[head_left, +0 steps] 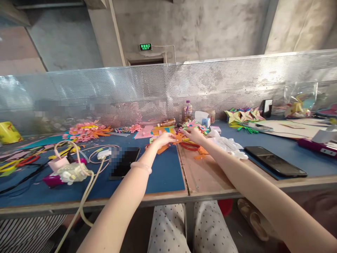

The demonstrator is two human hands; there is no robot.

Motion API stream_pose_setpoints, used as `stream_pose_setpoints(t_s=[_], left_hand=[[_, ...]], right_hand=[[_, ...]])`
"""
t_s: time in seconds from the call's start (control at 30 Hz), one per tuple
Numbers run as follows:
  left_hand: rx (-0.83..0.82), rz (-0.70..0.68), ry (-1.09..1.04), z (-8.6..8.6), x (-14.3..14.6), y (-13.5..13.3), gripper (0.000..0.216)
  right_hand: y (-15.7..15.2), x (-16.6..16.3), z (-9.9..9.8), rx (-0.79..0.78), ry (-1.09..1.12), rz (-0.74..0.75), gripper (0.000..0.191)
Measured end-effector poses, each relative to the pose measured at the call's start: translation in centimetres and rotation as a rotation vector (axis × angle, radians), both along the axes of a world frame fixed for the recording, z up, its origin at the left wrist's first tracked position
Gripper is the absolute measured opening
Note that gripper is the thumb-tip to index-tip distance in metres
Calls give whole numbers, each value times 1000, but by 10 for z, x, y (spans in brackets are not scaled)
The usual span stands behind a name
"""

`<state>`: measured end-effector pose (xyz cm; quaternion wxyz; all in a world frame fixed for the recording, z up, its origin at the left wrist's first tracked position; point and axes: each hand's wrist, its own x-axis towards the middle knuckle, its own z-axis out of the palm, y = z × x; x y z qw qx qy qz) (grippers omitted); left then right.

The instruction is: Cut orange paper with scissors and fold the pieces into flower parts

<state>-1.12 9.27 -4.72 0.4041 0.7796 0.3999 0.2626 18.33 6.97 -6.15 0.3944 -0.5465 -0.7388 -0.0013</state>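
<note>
My left hand (pixel 165 138), with a pale bracelet on its wrist, is closed in a pinch at the left edge of an orange paper flower (pixel 179 137). On the flower's right, my right hand (pixel 195 135) has its fingers bent together, with the fingertips at the flower's upper edge. The flower is held a little above the table. Scissors with red-orange handles (pixel 191 146) lie just below my right hand. Loose orange paper pieces (pixel 162 149) are under my left hand. Behind my right hand is a multicoloured bunch of paper flowers (pixel 193 123).
A phone (pixel 275 161) lies at right, beside crumpled white plastic (pixel 229 144). Another dark phone (pixel 125 162) is at left, near a power strip (pixel 54 178) with cables. Pink paper flowers (pixel 86 131), a bottle (pixel 187 110) and yellow paper stars (pixel 244 116) line the back, before a perforated metal screen (pixel 131 88).
</note>
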Motion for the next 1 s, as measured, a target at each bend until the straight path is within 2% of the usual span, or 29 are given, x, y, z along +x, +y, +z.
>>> stream_pose_setpoints(t_s=[0.13,0.2,0.33,0.57,0.67,0.77,0.9,1.0], left_hand=[[25,-71,54,2,8,-8,32],[51,-112,53,1,10,-8,30],[64,-64,44,-2,11,-5,31],[126,36,-63,-12,10,-2,36],[220,9,-126,-15,10,0,46],[307,-41,-103,-15,12,0,54],[351,-73,9,-12,14,-3,48],[310,-122,33,-11,14,-7,41]], right_hand=[[5,-6,-6,-119,201,317,43],[8,-8,-10,-191,286,395,40],[10,-5,-16,-260,422,391,37],[11,-2,-20,-282,454,347,34],[12,-4,-20,-279,512,316,35],[12,-5,-20,-266,543,294,40],[11,-7,-19,-249,516,324,46],[9,-8,-18,-261,469,341,48]])
